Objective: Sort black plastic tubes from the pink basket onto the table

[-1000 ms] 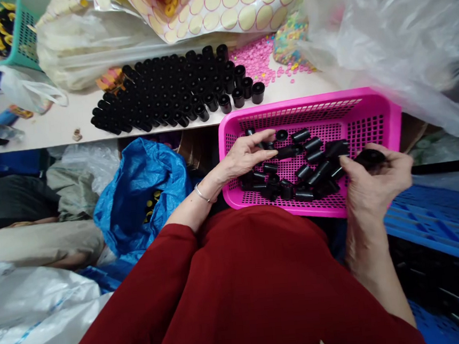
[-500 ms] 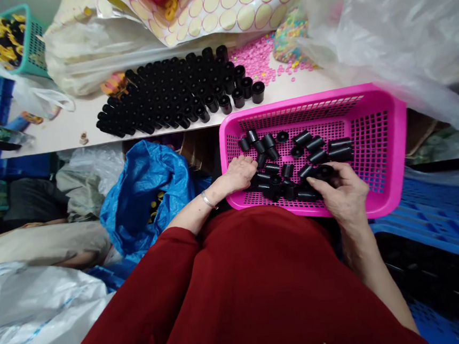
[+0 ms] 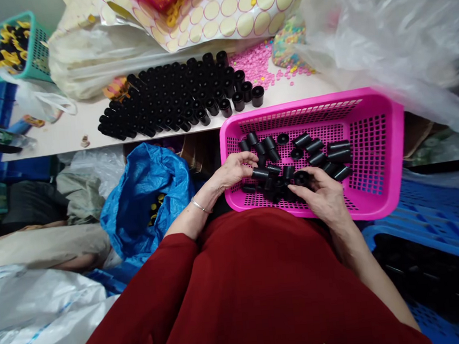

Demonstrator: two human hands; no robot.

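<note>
Many short black plastic cylinders (image 3: 314, 146) lie loose in a pink plastic basket (image 3: 390, 152) in front of me. My left hand (image 3: 235, 170), with a bangle at the wrist, is over the basket's left side, its fingers closed on the end of one black cylinder (image 3: 260, 173). Over the front middle of the basket, my right hand (image 3: 323, 190) pinches another black cylinder (image 3: 301, 177), whose round end faces up. On the table behind, a dense block of black cylinders (image 3: 182, 93) stands in rows.
Pink beads (image 3: 254, 63) lie on the table (image 3: 61, 136) beside a bag of coloured beads (image 3: 288, 43). Left of my lap is an open blue sack (image 3: 115, 203). A clear plastic bag (image 3: 401, 23) hangs over the right side. Blue crates (image 3: 445, 212) stand at the right.
My right hand has moved left within the basket with a cylinder in its fingers. My left hand has lifted slightly and now grips a cylinder.
</note>
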